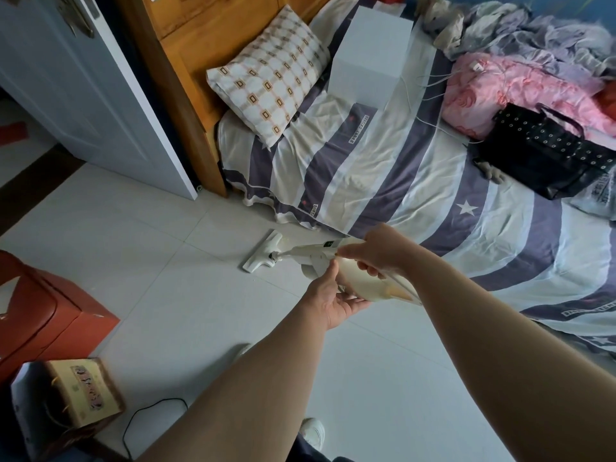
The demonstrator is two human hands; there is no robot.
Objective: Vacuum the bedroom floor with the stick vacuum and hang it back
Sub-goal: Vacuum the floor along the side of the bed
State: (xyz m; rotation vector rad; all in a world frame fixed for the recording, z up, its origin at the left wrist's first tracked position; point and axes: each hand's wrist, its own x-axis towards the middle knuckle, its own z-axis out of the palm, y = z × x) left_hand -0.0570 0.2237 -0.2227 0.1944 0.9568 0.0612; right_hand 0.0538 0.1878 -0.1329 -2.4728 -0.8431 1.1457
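1. Head view: my right hand [375,253] gripped the stick vacuum [318,257] at its handle, fingers curled round it. My left hand [335,296] cupped the body from below, thumb up its side. Both hands sat close together, clamped on the machine.
2. The vacuum's floor head [263,252] lay on the pale floor [200,295], just beside the striped sheet [400,181] hanging off the bed.
3. To do this pass well, I judged I should keep the head flat, run it along the bed edge without catching the hem, and stay clear of the black cable [166,399] near my feet.
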